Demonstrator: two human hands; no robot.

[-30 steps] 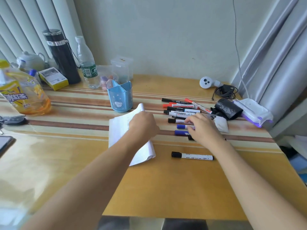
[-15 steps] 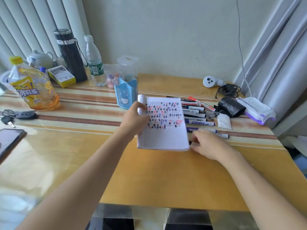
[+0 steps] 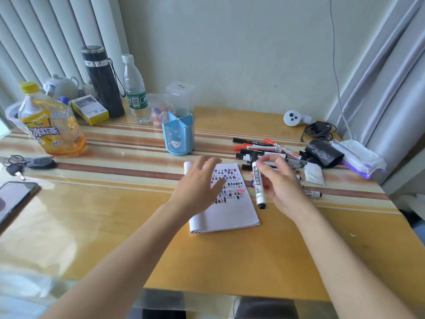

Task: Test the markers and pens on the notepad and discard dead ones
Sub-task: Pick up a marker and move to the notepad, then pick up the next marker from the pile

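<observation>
Marker (image 3: 258,183), white barrel with dark ends, is pinched in the right hand (image 3: 282,185) between thumb and fingertips. It is held just off the right edge of the notepad (image 3: 230,212), one dark end toward the person. Cap on or off: cannot tell.

Notepad lies flat on the desk (image 3: 115,226) with earlier pages rolled back at its far end. The open page has rows of black, red and blue test marks on the far half and is blank on the near half.

Left hand (image 3: 197,187) has fingers spread and straight and grasps nothing. It is over the notepad's left part; blurred, so touching or just above cannot be told.

Marker pile (image 3: 259,148), black and red caps, lies on the desk beyond and right of the notepad. One loose marker (image 3: 312,193) lies right of the notepad, partly hidden by the right hand.

Blue pen holder (image 3: 179,137) stands just beyond the notepad's far left corner.

Farther right of the notepad:
- white sachet (image 3: 314,173)
- black pouch (image 3: 324,153)
- wet-wipes pack (image 3: 358,157)
- coiled black cable (image 3: 319,132)
- white controller (image 3: 294,118)

Well beyond and left of the notepad:
- clear plastic container (image 3: 180,95)
- water bottle (image 3: 134,88)
- black thermos (image 3: 101,81)
- yellow box (image 3: 89,109)
- teapot (image 3: 62,86)
- iced-tea bottle (image 3: 53,125)

Far left of the notepad: keys (image 3: 23,163) and a phone (image 3: 13,199).
</observation>
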